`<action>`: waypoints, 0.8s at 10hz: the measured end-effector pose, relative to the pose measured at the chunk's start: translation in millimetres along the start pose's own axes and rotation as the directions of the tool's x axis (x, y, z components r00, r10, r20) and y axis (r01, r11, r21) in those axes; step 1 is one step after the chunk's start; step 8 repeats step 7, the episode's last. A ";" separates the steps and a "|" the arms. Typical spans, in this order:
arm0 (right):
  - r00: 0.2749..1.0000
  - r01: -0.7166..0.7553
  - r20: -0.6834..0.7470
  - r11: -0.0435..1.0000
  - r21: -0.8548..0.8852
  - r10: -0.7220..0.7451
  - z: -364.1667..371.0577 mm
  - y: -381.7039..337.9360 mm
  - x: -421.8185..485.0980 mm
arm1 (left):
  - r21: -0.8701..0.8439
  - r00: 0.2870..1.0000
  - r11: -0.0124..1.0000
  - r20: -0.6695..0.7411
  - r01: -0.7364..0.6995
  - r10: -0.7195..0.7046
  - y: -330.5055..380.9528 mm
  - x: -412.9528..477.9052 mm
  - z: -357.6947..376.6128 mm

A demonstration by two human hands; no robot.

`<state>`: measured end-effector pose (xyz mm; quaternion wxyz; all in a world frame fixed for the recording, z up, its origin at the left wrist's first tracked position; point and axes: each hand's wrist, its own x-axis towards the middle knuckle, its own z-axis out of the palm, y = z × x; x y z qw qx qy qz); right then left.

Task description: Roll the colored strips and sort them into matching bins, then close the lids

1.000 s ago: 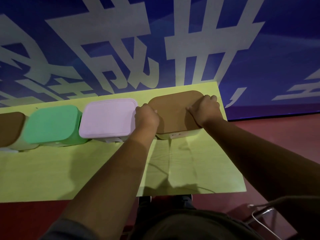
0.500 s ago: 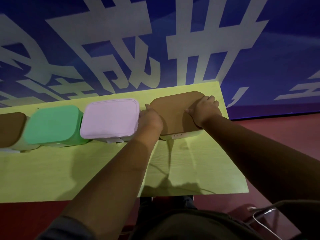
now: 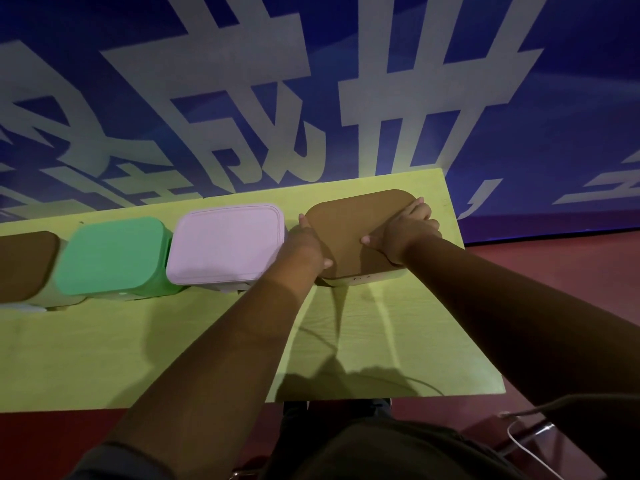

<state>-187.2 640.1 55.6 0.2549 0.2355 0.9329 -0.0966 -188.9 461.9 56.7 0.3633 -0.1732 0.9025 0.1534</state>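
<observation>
Right of pink bin (image 3: 225,244): left hand (image 3: 304,244) has slid down, gripping brown lid (image 3: 353,226) by its side; right hand (image 3: 407,227) curls over its rim. Lid looks nearly shut.

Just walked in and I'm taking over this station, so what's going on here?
A person holds the brown lid of the rightmost bin, left hand at its left edge, right hand at its right corner. The pink bin, green bin and another brown-lidded bin stand lidded in a row on the table. No strips show.

Event venue: blue lettered backdrop (image 3: 540,109), red floor (image 3: 561,282).
</observation>
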 end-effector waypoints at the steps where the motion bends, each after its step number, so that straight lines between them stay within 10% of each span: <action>1: 1.000 -0.005 -0.023 1.000 0.017 0.005 3.6 -1.4 0.9 | -0.064 1.000 0.998 -0.007 -0.030 0.030 -6.4 -5.7 -1.8; 4: 0.998 -0.062 -0.017 0.998 -0.028 0.061 -0.3 -17.7 -16.1 | 0.111 0.981 0.988 -0.147 -0.112 0.128 -14.9 -41.2 -15.3; 8: 0.935 0.351 -0.042 0.907 0.232 -0.351 -85.7 -89.7 -107.2 | -0.311 0.918 0.868 -0.222 -0.387 0.330 -71.5 -94.9 -122.4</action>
